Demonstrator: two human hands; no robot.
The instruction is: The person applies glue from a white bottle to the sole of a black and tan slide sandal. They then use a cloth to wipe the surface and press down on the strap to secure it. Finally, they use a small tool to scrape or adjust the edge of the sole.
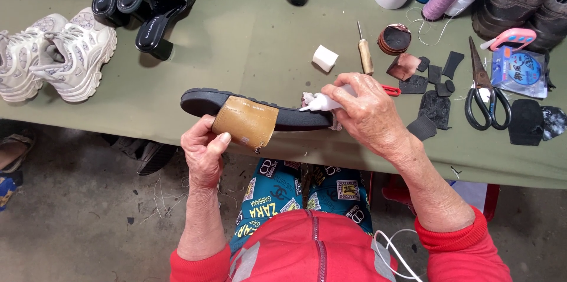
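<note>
Sandal (pixel 260 113) lies along the surface's near edge, long axis left-right, sole up. Left hand (pixel 204 149) is closed around its tan strap (pixel 245 122) at the middle. Right hand (pixel 366 111) grips a small white glue tube (pixel 322 103), nozzle touching the sole's right end, wrist bent inward.
</note>
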